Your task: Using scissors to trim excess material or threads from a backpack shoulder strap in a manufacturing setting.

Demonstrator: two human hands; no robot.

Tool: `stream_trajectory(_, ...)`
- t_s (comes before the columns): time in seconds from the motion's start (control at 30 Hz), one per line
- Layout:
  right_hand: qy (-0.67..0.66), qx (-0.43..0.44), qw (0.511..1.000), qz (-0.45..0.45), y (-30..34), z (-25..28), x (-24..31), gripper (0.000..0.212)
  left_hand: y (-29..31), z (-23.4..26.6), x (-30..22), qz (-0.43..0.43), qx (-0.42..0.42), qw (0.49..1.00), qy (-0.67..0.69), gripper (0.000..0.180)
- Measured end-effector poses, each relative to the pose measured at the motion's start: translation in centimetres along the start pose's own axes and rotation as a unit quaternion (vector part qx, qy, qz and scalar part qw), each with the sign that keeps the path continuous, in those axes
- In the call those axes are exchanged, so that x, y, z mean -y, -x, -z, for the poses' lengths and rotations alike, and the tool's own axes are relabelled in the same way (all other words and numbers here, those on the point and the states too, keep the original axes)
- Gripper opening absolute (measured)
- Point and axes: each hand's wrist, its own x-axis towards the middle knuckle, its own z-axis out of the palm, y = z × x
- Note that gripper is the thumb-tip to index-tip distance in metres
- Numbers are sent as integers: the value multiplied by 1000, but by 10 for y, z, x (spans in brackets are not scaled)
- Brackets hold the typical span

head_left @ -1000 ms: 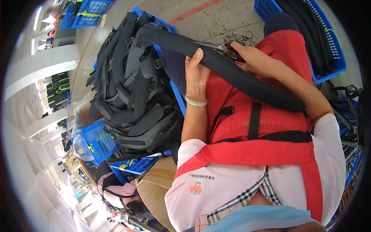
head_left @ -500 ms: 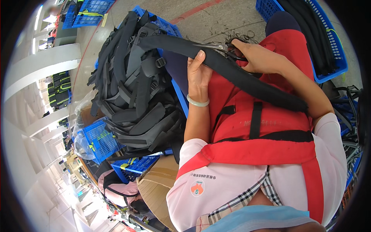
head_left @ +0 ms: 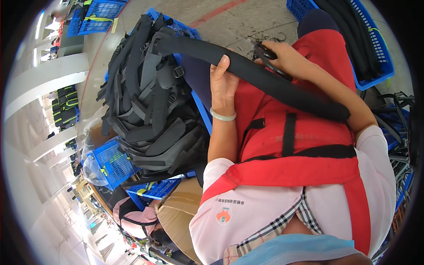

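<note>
a long black padded strap (head_left: 274,84) runs slantwise above the red apron (head_left: 309,172), one end near the right forearm, the other over the pile of grey and black straps (head_left: 154,106) to the left of the apron. the left hand (head_left: 225,84), above the apron's left edge, has its grip pinched on the strap's middle stretch, thumb on the upper face; a pale bracelet (head_left: 223,116) circles that wrist. the right hand (head_left: 289,61), over the apron's far part, has its grip closed round the black handles of a pair of scissors (head_left: 267,54), just beyond the strap; the blades are too blurred to tell how far apart they stand. dark scraps (head_left: 274,37) lie on the floor beyond the apron. to the apron's far right, a blue crate (head_left: 384,53) holds long black padded pieces (head_left: 353,39); to its lower left are a cardboard box (head_left: 181,214) and another person in pink (head_left: 134,218).
</note>
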Motion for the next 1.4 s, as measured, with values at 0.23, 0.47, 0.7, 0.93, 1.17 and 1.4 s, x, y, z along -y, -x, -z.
stream_trajectory(0.23,-174,102,973,-115,23,40,32,37,-8,-4,5,11,-36,999,6,22)
stream_trajectory(0.47,-230,63,969,-60,28,51,8,30,-8,0,10,35,29,997,-67,41)
stream_trajectory(0.7,-467,-492,735,-9,52,177,-81,16,-10,-5,19,70,-2,975,-213,27)
stream_trajectory(0.93,-356,-567,720,-181,105,151,-227,14,-19,-8,35,114,17,960,-256,26)
stream_trajectory(1.17,-140,-482,823,-265,122,114,-240,12,-21,-10,43,136,-8,942,-306,27)
stream_trajectory(1.4,37,-333,925,-181,56,181,-153,33,-16,-21,20,71,-39,922,-379,22)
